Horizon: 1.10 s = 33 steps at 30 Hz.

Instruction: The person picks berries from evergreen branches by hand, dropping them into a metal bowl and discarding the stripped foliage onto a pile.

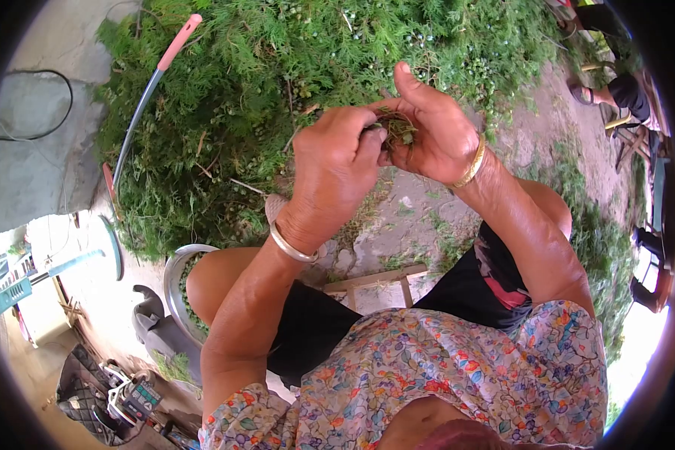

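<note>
One clump of sprigs (406,138) is sitting between both hands. Left hand (337,163) is pinching its edge, fingers closed; right hand (444,136) is cradling it, palm open. Green branches (442,37) are lying far; metal basin (174,289) is sitting left.

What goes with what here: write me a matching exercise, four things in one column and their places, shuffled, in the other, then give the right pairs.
Things
1. Gold-coloured bracelet
2. Small green clump
3. Pink-handled tool
4. Round metal basin

Places
A. Beside the left knee
B. Between the left hand and the right hand
C. Along the edge of the leafy green branches
D. Around the wrist of the right hand

Pairs: 1-D, 2-B, 3-C, 4-A
</note>
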Motion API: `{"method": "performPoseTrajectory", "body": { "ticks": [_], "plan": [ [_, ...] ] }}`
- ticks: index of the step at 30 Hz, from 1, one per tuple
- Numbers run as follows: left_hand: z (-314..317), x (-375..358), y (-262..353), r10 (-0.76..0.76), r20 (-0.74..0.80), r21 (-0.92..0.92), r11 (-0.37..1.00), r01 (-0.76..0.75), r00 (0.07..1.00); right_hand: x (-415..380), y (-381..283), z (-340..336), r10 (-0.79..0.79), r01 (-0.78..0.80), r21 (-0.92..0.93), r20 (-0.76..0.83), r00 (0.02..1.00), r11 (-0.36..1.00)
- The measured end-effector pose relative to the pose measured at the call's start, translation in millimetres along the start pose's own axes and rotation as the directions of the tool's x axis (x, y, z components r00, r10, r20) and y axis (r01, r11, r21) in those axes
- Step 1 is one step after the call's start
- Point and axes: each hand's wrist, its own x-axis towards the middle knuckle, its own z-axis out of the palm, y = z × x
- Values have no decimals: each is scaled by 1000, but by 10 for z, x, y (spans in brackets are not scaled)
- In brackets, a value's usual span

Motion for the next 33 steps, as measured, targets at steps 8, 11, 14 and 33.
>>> {"method": "performPoseTrajectory", "body": {
  "ticks": [8,11,14,33],
  "plan": [
    [-270,145,91,-505,364,-780,295,553,783,31,-19,-73,-16,4,93,134,991,996],
    [-272,141,68,-493,440,-802,162,576,751,36,-7,-97,-33,23,118,84,996,993],
    [-212,116,133,-454,410,-654,458,602,791,60,-2,-123,-17,13,88,45,999,996],
    [-201,122,38,-569,494,-751,101,653,657,14,8,-43,-52,55,-181,20,998,982]
  ]
}}
